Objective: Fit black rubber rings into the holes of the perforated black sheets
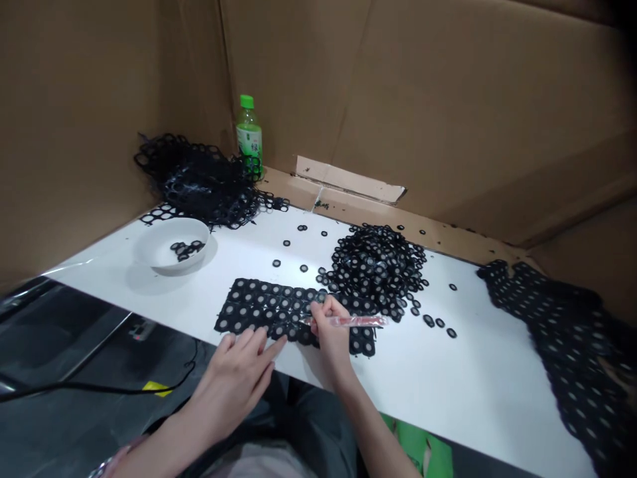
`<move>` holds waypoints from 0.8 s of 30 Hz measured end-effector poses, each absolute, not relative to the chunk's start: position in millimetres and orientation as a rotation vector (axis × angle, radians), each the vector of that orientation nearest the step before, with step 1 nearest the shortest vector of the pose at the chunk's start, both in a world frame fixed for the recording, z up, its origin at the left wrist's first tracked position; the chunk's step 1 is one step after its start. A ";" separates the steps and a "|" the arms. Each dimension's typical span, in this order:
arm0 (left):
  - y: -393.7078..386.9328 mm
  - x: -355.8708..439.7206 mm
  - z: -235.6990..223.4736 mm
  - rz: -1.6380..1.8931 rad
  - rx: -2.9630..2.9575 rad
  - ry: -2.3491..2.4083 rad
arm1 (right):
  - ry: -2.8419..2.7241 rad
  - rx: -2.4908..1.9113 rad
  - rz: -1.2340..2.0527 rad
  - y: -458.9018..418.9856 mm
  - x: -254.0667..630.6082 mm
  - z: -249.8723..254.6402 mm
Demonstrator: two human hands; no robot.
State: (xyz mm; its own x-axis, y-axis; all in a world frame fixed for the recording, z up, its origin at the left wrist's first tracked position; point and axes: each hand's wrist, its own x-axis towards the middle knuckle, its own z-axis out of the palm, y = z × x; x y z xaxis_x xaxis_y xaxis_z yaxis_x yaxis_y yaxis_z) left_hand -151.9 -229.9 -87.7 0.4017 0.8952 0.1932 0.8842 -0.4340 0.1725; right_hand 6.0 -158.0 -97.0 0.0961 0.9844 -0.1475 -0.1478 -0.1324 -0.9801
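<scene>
Right hand (328,325) grips a red pen-like tool (361,321), tip against the black sheet of discs (271,302). Left hand (241,365) presses that sheet's near edge, fingers spread, on the white surface (423,385). A heap of loose discs (375,262) lies just beyond.

Left hand (241,368): palm down, fingers spread and reaching forward
Right hand (332,328): thumb and fingers pinched together, wrist bent
Left forearm: angled in from lower left
Right forearm: slanting up from the bottom edge
</scene>
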 end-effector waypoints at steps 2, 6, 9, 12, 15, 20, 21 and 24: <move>-222.5 -152.7 -91.8 0.488 2.606 1.609 | -0.858 -1.229 1.304 -158.1 7.9 -99.9; -194.0 -156.1 -95.7 0.507 2.691 1.401 | -0.692 -1.124 1.362 -157.0 11.7 -104.4; -170.6 -160.4 -90.4 0.388 2.760 1.212 | -0.638 -1.055 1.388 -155.8 14.2 -104.1; -154.7 -163.3 -84.0 0.319 2.908 1.011 | -0.602 -1.040 1.436 -154.8 16.4 -101.7; -148.4 -162.6 -83.4 0.282 3.070 0.856 | -0.584 -1.022 1.461 -153.6 17.5 -99.9; -148.8 -159.1 -88.4 0.304 3.121 0.795 | -0.589 -1.013 1.444 -151.3 17.2 -100.7; -149.0 -159.1 -88.4 0.316 3.110 0.817 | -0.593 -1.018 1.438 -151.3 17.1 -101.4; -148.8 -161.1 -86.7 0.328 3.087 0.914 | -0.644 -1.069 1.423 -153.2 16.9 -103.4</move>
